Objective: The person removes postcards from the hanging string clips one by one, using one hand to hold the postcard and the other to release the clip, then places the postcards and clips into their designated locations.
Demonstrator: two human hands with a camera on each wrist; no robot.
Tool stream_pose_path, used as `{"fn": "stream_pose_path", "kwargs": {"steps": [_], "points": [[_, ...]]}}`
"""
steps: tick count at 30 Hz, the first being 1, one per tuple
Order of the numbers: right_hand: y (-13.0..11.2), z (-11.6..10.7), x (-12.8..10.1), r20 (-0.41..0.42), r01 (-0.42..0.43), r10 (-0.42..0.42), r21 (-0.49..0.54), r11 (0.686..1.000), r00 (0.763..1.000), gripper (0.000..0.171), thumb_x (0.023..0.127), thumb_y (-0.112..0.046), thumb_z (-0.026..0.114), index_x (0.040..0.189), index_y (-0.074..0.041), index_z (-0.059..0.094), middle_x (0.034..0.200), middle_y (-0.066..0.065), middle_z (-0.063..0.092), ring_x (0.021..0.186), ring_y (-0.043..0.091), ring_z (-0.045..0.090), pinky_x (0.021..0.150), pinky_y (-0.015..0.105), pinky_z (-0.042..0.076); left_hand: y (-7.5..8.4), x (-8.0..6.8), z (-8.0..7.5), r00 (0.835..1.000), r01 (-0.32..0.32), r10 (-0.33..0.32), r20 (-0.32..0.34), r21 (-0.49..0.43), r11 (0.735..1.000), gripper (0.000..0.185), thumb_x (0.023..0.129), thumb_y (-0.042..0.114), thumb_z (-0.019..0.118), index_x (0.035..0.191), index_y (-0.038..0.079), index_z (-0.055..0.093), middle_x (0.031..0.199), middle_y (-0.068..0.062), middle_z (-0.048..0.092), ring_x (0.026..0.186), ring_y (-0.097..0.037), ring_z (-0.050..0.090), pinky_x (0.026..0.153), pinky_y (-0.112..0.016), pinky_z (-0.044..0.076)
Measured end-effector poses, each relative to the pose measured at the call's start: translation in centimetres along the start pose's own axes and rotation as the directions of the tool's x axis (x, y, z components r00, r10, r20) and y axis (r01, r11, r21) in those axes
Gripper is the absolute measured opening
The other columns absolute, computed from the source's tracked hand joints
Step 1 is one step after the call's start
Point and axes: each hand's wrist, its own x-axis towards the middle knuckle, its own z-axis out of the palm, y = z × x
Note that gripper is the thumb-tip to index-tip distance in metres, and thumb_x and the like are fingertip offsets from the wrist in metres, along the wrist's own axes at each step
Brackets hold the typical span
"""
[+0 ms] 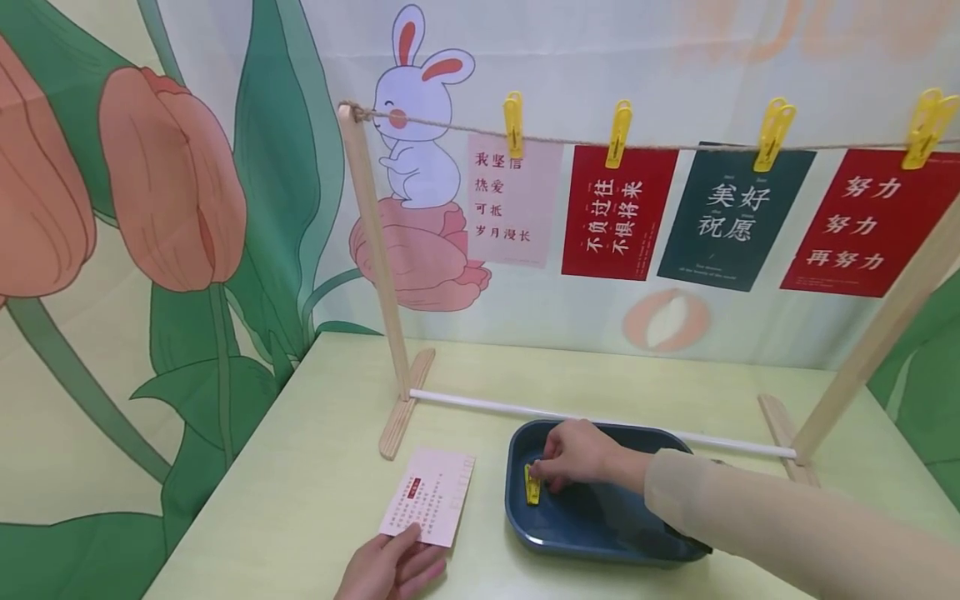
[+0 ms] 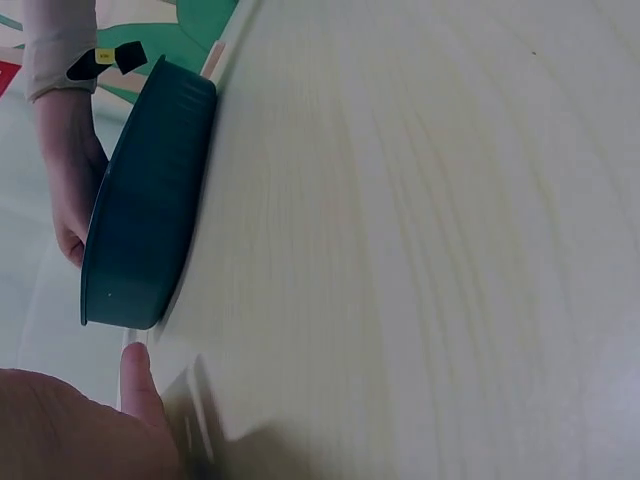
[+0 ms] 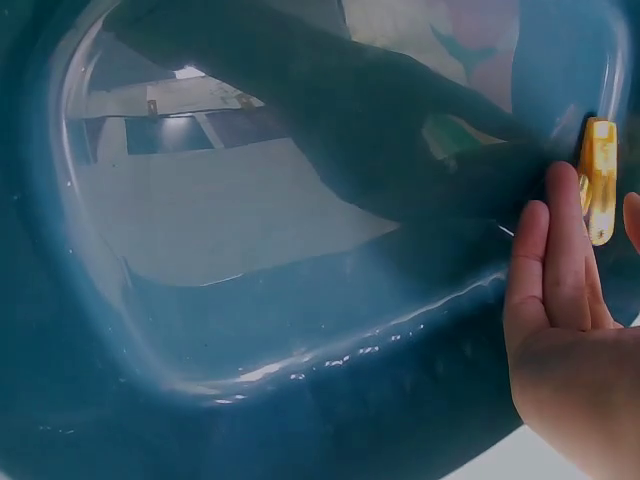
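Note:
In the head view, my left hand holds the near edge of a pale pink printed card, thumb on top and fingers beneath. My right hand reaches down into a dark blue basin. At its fingertips is a yellow clothespin, lying at the basin's left end. From the right wrist view, the clothespin lies between the straight fingers and the thumb, with a small gap on the thumb's side. The left wrist view shows only part of my left hand; the card is not clearly visible there.
Behind the basin stands a wooden frame with a white bottom rod. Its twine carries several cards held by yellow clothespins, including a red card and a green card. A printed cloth hangs behind the table.

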Motion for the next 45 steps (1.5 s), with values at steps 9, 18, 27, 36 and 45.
{"fn": "stream_pose_path", "kwargs": {"steps": [9, 18, 27, 36, 45], "points": [[-0.5, -0.2, 0.0, 0.032, 0.048, -0.047, -0.018, 0.999, 0.998, 0.022, 0.094, -0.024, 0.085, 0.091, -0.008, 0.072, 0.076, 0.001, 0.076, 0.069, 0.016, 0.077, 0.072, 0.027, 0.062, 1.0, -0.7, -0.2, 0.987, 0.156, -0.156, 0.025, 0.023, 0.988, 0.056, 0.117, 0.026, 0.044, 0.150, -0.018, 0.035, 0.105, -0.023, 0.079, 0.102, -0.032, 0.080, 0.095, -0.043, 0.064], [-1.3, -0.3, -0.3, 0.081, 0.140, -0.137, -0.022, 0.990, 0.987, 0.017, 0.095, -0.017, 0.083, 0.100, -0.005, 0.071, 0.077, 0.005, 0.078, 0.067, 0.015, 0.076, 0.069, 0.025, 0.061, 1.3, -1.3, -0.6, 0.978, 0.193, -0.199, 0.068, 0.081, 0.978, 0.054, 0.117, 0.027, 0.039, 0.138, -0.023, 0.044, 0.107, -0.026, 0.078, 0.101, -0.031, 0.080, 0.095, -0.043, 0.063], [-1.7, 0.2, -0.3, 0.103, 0.190, -0.182, -0.081, 0.978, 0.978, 0.019, 0.094, -0.019, 0.083, 0.102, -0.005, 0.072, 0.073, 0.003, 0.077, 0.064, 0.015, 0.075, 0.065, 0.024, 0.057, 1.5, -1.8, -0.7, 0.969, 0.229, -0.239, 0.058, 0.137, 0.964, 0.054, 0.117, 0.028, 0.039, 0.135, -0.022, 0.048, 0.106, -0.025, 0.078, 0.102, -0.032, 0.079, 0.095, -0.041, 0.064], [-1.2, 1.1, 0.8, 0.108, 0.144, -0.136, -0.067, 0.987, 0.985, 0.018, 0.097, -0.024, 0.080, 0.093, -0.010, 0.071, 0.071, 0.000, 0.073, 0.057, 0.017, 0.072, 0.059, 0.023, 0.058, 1.5, -2.0, -0.3, 0.965, 0.245, -0.254, 0.070, 0.124, 0.962, 0.054, 0.117, 0.028, 0.040, 0.136, -0.021, 0.048, 0.109, -0.026, 0.078, 0.107, -0.034, 0.078, 0.098, -0.043, 0.063], [-1.2, 1.5, 1.3, 0.106, 0.156, -0.142, -0.145, 0.977, 0.984, 0.018, 0.095, -0.021, 0.083, 0.089, -0.012, 0.068, 0.071, -0.003, 0.069, 0.053, 0.014, 0.067, 0.052, 0.027, 0.058, 1.6, -1.8, -0.3, 0.966, 0.219, -0.234, 0.108, 0.136, 0.966, 0.056, 0.118, 0.030, 0.040, 0.139, -0.022, 0.045, 0.117, -0.028, 0.075, 0.110, -0.034, 0.077, 0.098, -0.043, 0.062]]}}
